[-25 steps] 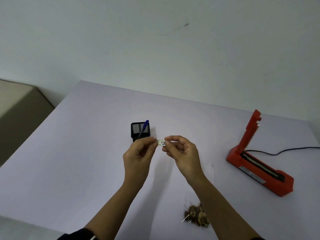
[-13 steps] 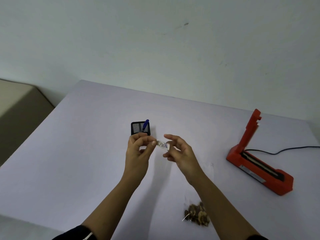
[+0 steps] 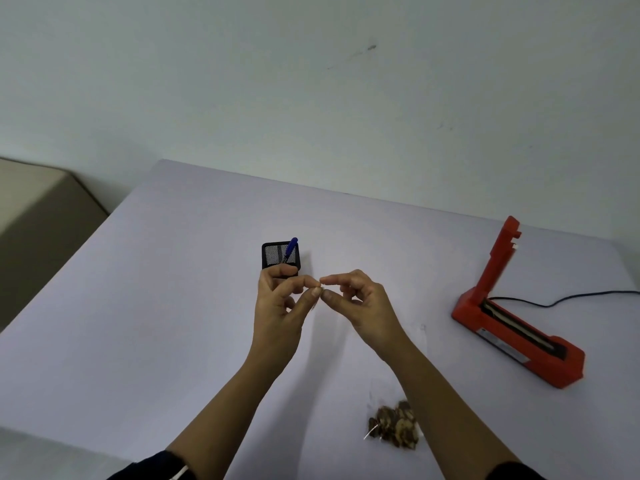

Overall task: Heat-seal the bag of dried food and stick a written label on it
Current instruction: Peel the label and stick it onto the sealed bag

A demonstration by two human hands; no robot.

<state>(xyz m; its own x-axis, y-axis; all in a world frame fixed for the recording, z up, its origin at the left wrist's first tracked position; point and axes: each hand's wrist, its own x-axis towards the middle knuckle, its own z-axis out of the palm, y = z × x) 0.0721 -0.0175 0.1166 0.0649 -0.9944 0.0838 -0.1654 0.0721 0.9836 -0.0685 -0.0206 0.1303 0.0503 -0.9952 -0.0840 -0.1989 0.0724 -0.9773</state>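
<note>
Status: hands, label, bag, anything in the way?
Left hand pinches label, barely visible; right hand at it, grip unclear. Bag on table by right forearm. Nothing between hands and bag.

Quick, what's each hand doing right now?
Left hand: fingers pinch the small label, which barely shows.
Right hand: fingers pinch the same label's other end.
</note>
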